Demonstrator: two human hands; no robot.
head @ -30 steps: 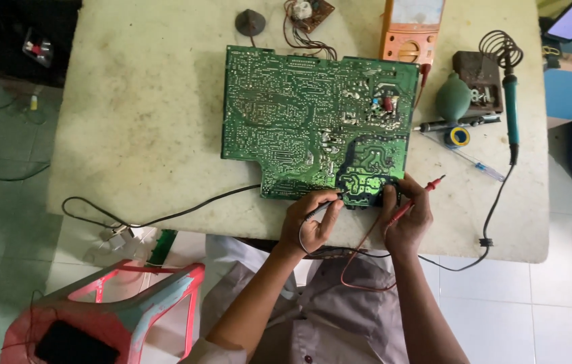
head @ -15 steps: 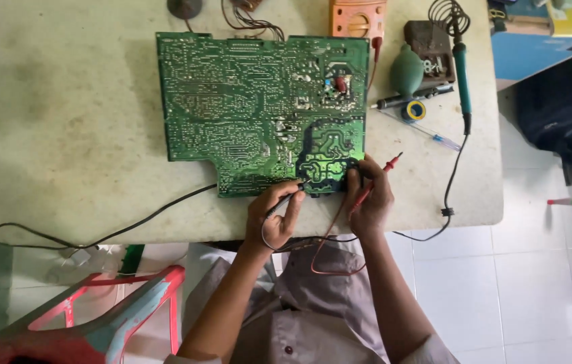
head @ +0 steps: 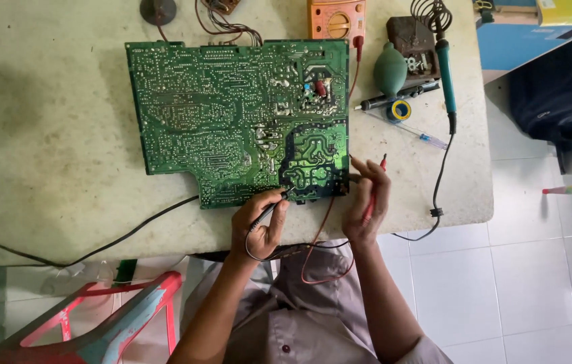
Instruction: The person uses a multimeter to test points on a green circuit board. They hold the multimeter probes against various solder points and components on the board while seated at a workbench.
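a: where's the board?

b: the green board (head: pixel 232 114) lies flat on the pale table (head: pixel 50 135), solder side up, its near edge close to the table's front edge. both hands sit at that near right corner.

a: what's the left hand doing?

b: the left hand (head: pixel 259 226) has its fingers closed round a black probe (head: pixel 267 210), held like a pen, tip touching the board's near edge by the dark traced patch.

a: and the right?

b: the right hand (head: pixel 365 202) is closed on a red probe (head: pixel 373 192); the red end sticks up past the fingers. the fingertips are at the board's right corner, but i can't tell if the tip touches.

a: leads?

b: a black and a red wire (head: pixel 313 259) loop down from the hands over the person's lap.

a: anything else on the table?

b: an orange meter (head: pixel 337 19) at the far edge, just past the board. to the right of the board, a green bulb (head: pixel 390 69), a tape roll (head: pixel 400 110), a teal-handled soldering iron (head: pixel 445 71) and a thin screwdriver (head: pixel 415 133). a black cable (head: pixel 97 246) trails off the front left.

a: below the table?

b: a red stool (head: pixel 97 323) on the tile floor, left of the person.
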